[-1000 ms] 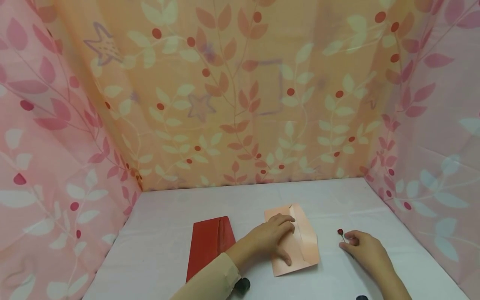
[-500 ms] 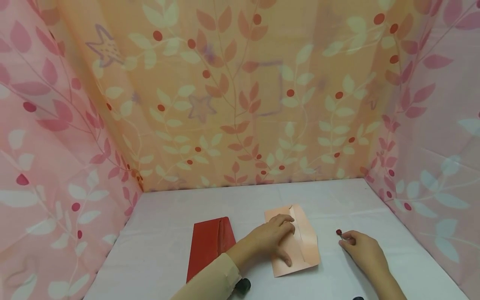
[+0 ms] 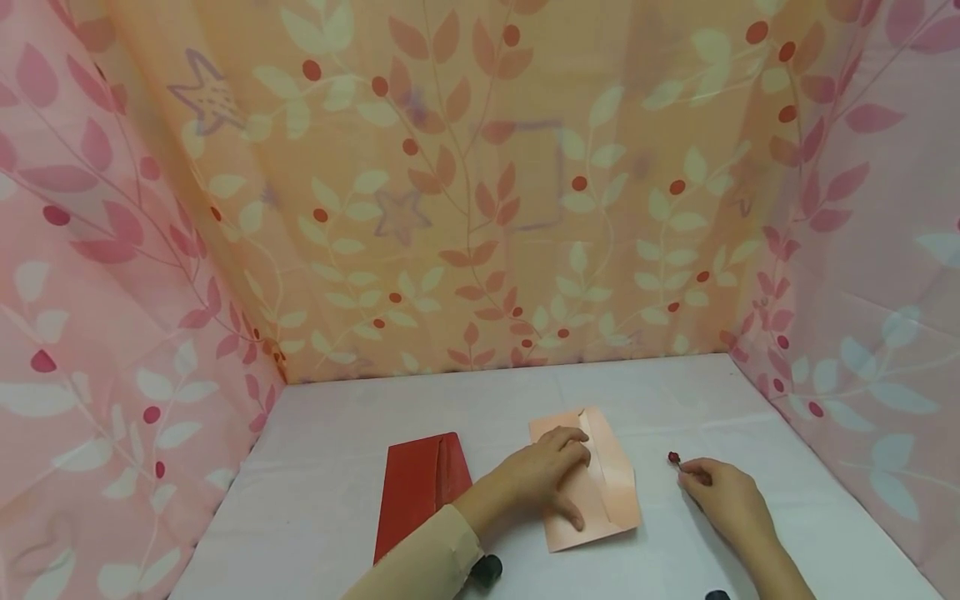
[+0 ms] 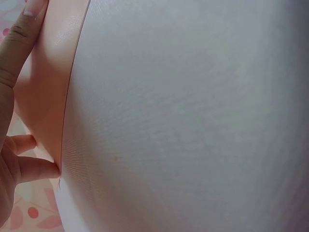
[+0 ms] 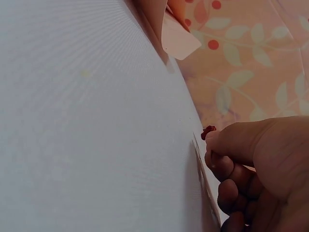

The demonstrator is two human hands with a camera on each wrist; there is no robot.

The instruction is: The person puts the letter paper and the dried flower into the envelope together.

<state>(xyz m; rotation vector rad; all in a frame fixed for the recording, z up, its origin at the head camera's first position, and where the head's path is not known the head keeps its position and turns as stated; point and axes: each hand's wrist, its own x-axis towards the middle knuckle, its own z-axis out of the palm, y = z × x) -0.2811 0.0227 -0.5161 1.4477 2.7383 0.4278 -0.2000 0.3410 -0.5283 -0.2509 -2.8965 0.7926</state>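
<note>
On the white table, going left to right, the red envelope lies apart from both hands, its long axis running roughly 12 to 6 o'clock. My left hand rests flat on the pink envelope, fingers straight and pressing it down; its long axis runs about 11 to 5 o'clock, and its flap edge lies at 3 o'clock from my fingertips. At 3 o'clock from that envelope, well clear of it, my right hand pinches a small red flower by its stem, fingers curled, the bloom pointing toward 10 o'clock. My right hand is the nearer to the flower; my left hand is the nearer to the flap.
</note>
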